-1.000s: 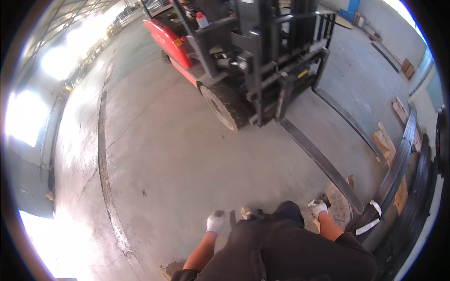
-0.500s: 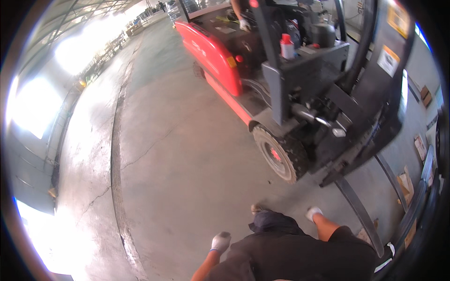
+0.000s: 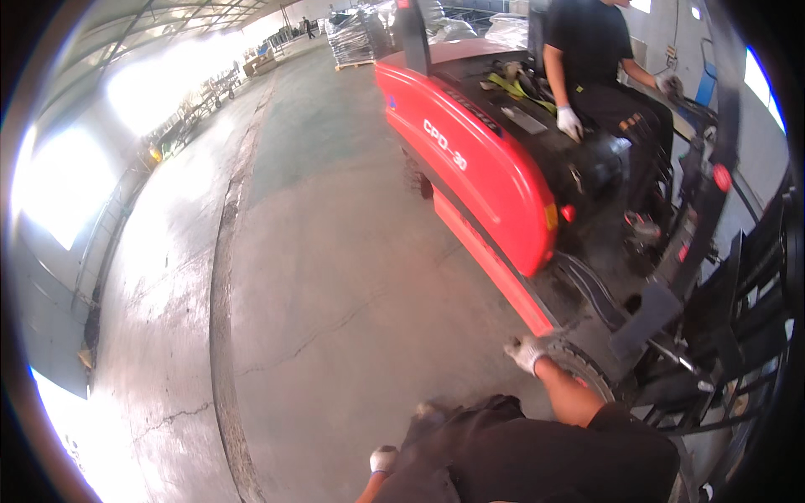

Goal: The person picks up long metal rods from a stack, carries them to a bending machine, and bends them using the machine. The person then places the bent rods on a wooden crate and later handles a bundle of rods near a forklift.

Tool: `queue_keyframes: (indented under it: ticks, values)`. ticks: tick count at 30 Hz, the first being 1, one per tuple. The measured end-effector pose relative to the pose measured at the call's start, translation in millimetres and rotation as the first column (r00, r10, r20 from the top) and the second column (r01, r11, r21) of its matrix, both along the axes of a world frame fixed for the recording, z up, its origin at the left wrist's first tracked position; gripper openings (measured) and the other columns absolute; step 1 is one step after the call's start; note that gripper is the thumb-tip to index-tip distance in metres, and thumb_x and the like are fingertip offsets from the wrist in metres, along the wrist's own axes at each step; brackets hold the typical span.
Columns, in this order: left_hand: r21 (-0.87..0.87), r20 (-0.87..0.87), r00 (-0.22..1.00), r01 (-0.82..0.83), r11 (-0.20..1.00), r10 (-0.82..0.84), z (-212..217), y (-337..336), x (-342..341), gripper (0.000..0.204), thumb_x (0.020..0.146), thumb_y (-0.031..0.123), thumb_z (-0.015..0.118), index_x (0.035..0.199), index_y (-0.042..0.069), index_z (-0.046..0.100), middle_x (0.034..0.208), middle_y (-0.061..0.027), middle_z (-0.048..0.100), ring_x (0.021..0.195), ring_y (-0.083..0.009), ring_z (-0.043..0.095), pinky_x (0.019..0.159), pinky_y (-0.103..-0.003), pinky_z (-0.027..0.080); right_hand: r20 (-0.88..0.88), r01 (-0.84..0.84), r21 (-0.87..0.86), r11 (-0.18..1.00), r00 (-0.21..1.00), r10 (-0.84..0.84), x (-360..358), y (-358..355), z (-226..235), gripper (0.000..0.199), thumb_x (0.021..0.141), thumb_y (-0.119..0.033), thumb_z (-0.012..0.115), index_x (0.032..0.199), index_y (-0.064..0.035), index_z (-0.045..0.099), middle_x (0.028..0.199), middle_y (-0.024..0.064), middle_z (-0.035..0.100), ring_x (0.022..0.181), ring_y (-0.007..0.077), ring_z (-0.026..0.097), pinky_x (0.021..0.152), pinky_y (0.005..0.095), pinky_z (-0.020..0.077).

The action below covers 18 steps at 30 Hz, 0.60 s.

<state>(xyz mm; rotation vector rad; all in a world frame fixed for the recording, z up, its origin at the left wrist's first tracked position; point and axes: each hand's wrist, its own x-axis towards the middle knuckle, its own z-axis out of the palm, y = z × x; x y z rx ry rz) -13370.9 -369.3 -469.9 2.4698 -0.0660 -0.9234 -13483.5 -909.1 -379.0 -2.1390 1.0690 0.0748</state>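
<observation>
My left hand [image 3: 384,458], in a white work glove, hangs low beside my dark clothing with its fingers curled in; I see nothing in it. Farther right, my right hand [image 3: 527,355] is stretched forward in a white glove, fingers loosely apart and holding nothing visible. In the picture it lies beside the front wheel [image 3: 579,369] of a red forklift [image 3: 478,168]; whether it touches the machine I cannot tell. Seated on the forklift is a person [image 3: 591,50] in dark clothes, one gloved hand [image 3: 569,123] low at the side, the other [image 3: 669,85] near the steering wheel.
The black mast [image 3: 755,293] of the forklift fills the right side. Grey concrete floor [image 3: 310,277] stretches ahead, with a long groove [image 3: 222,318] at left. Wrapped pallet loads [image 3: 356,38] stand at the back, and another person [image 3: 308,28] is far off. Bright windows line the left wall.
The forklift's body and seated person now show more fully, and its front end sits farther right in view. My right hand has moved up and forward; my left hand is lower.
</observation>
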Motion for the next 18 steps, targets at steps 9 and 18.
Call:
queue_keyframes:
  ticks: [9, 18]
  values:
    - [-0.335, 0.08, 0.978, -0.156, 0.929, 0.193, 53, -140, 503, 0.025, 0.091, 0.012, 0.068, 0.11, -0.002, 0.074, 0.1, -0.0124, 0.077, 0.087, -0.0189, 0.071, 0.079, -0.033, 0.057, -0.251, 0.194, 0.024, 0.981, 0.951, -0.182, 260, -76, -68, 0.051, 0.089, -0.043, 0.072, 0.123, -0.0047, 0.072, 0.121, 0.0191, 0.073, 0.115, 0.0362, 0.068, 0.1, 0.0425, 0.054]
    - [-0.169, -0.018, 0.998, -0.068, 0.983, 0.066, 31, -235, 798, 0.028, 0.087, 0.019, 0.071, 0.108, 0.0, 0.075, 0.092, -0.0134, 0.077, 0.077, -0.0253, 0.072, 0.072, -0.038, 0.057, 0.106, -0.04, -0.039, 0.998, 0.993, 0.044, 818, -235, 87, 0.028, 0.088, -0.035, 0.07, 0.104, -0.0119, 0.072, 0.095, 0.0176, 0.073, 0.092, 0.0395, 0.07, 0.08, 0.0466, 0.056]
